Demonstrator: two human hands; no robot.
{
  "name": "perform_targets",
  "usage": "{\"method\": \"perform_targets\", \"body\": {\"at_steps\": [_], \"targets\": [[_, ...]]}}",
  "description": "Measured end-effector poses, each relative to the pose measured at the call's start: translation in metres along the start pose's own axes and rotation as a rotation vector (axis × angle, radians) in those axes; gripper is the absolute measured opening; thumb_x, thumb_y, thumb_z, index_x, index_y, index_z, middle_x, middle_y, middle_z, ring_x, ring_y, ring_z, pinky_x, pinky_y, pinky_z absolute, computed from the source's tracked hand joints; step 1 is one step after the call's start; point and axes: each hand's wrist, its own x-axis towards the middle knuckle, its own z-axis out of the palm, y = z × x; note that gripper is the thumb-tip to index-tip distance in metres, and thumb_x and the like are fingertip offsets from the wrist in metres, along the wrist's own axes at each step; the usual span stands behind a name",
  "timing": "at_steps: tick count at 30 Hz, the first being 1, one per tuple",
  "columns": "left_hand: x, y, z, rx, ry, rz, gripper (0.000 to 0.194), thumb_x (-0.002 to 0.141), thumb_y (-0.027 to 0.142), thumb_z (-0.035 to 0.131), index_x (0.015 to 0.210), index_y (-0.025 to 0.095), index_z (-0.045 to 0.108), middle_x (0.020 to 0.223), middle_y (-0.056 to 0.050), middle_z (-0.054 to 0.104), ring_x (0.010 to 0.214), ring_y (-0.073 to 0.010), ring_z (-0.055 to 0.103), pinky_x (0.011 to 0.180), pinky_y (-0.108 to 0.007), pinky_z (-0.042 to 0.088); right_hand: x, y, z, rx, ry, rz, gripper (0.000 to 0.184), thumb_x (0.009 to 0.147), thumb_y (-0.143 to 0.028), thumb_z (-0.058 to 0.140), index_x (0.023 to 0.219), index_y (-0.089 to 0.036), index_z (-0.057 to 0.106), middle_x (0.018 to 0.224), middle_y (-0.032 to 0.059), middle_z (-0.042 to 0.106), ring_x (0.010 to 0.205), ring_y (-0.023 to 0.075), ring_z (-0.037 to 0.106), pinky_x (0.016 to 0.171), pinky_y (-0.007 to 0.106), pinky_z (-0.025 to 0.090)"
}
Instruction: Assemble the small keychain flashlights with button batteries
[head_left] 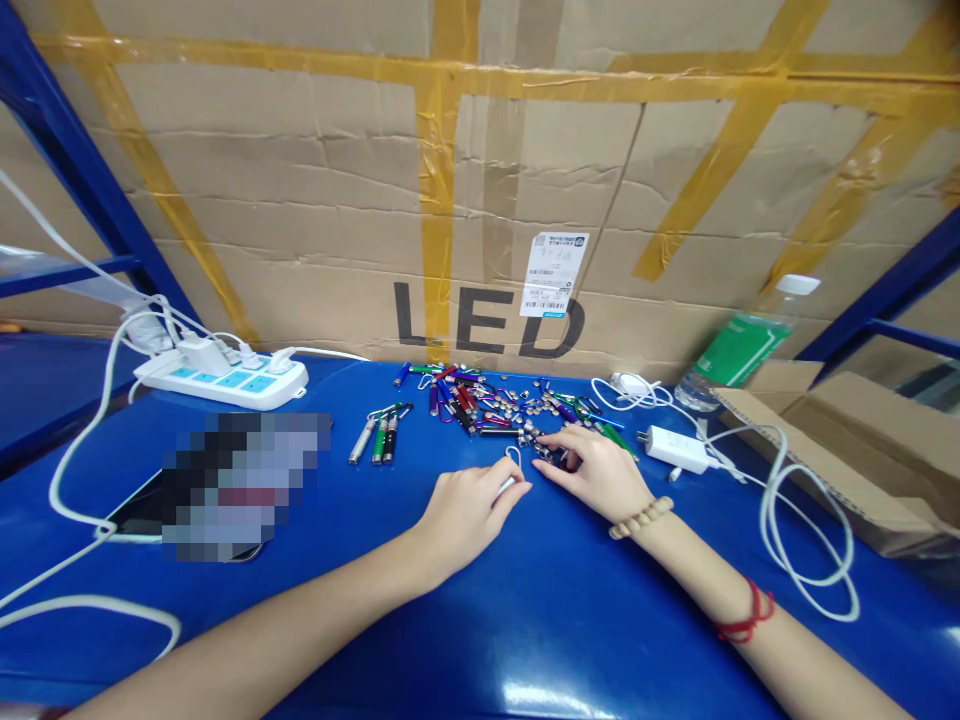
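Note:
My left hand (469,510) is closed around a small silver keychain flashlight (508,484), whose hook-shaped clip (514,455) sticks up above the fingers. Most of its body is hidden in the hand. Just to the right, my right hand (596,470) reaches into small shiny metal pieces (529,436), index finger and thumb apart. Its other fingers curl partly out of sight. Beyond both hands lies a pile of coloured keychain flashlights (461,400) mixed with button cells (517,402). Left of the pile, three flashlights, silver, green (380,440) and black, lie side by side.
A white power strip (225,382) and a blurred-out tablet-like device (139,510) are at left. To the right lie a white charger (675,449) and looped cable, a green-labelled bottle (742,348) and an open carton (847,440). A large taped box (337,200) walls off the back.

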Motion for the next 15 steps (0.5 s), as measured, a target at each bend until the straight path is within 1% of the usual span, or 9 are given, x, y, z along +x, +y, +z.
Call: {"method": "perform_targets", "body": {"at_steps": [3, 5, 8, 10, 15], "targets": [[0.0002, -0.0004, 0.0004, -0.023, 0.001, 0.006, 0.019, 0.090, 0.036, 0.038, 0.095, 0.026, 0.055, 0.088, 0.003, 0.069, 0.081, -0.0167, 0.065, 0.065, -0.022, 0.043, 0.0004, 0.0002, 0.0007, -0.006, -0.038, -0.004, 0.022, 0.081, -0.034, 0.052, 0.089, -0.021, 0.068, 0.075, 0.0028, 0.064, 0.058, 0.0127, 0.058, 0.056, 0.024, 0.044], [0.0003, -0.0001, 0.0001, -0.023, -0.001, 0.005, 0.020, 0.090, 0.035, 0.038, 0.096, 0.026, 0.054, 0.087, 0.003, 0.069, 0.080, -0.0166, 0.065, 0.065, -0.022, 0.043, 0.0006, 0.0010, 0.0015, 0.014, -0.040, 0.001, 0.021, 0.081, -0.031, 0.051, 0.088, -0.021, 0.067, 0.074, 0.0027, 0.064, 0.055, 0.0123, 0.057, 0.055, 0.024, 0.043], [0.0005, 0.0016, -0.0018, -0.044, -0.007, -0.005, 0.020, 0.091, 0.033, 0.036, 0.096, 0.025, 0.054, 0.077, 0.003, 0.068, 0.071, -0.0146, 0.064, 0.062, -0.021, 0.042, 0.0003, 0.0010, 0.0026, 0.053, -0.042, 0.007, 0.019, 0.079, -0.028, 0.052, 0.089, -0.021, 0.066, 0.076, 0.0021, 0.065, 0.052, 0.0109, 0.056, 0.056, 0.025, 0.044], [0.0006, 0.0029, -0.0034, -0.096, 0.000, -0.017, 0.019, 0.091, 0.031, 0.036, 0.098, 0.025, 0.053, 0.071, 0.004, 0.065, 0.065, -0.0132, 0.062, 0.060, -0.020, 0.041, -0.0002, 0.0000, 0.0028, 0.071, -0.059, 0.024, 0.019, 0.079, -0.026, 0.052, 0.091, -0.021, 0.066, 0.079, 0.0017, 0.065, 0.053, 0.0107, 0.057, 0.057, 0.025, 0.044], [0.0008, 0.0034, -0.0046, -0.224, 0.020, -0.031, 0.020, 0.090, 0.029, 0.038, 0.107, 0.024, 0.047, 0.066, 0.005, 0.060, 0.063, -0.0122, 0.059, 0.061, -0.020, 0.042, -0.0010, -0.0030, 0.0025, 0.083, -0.081, 0.058, 0.022, 0.079, -0.024, 0.050, 0.096, -0.022, 0.064, 0.083, 0.0008, 0.066, 0.061, 0.0123, 0.060, 0.061, 0.025, 0.046]]}}
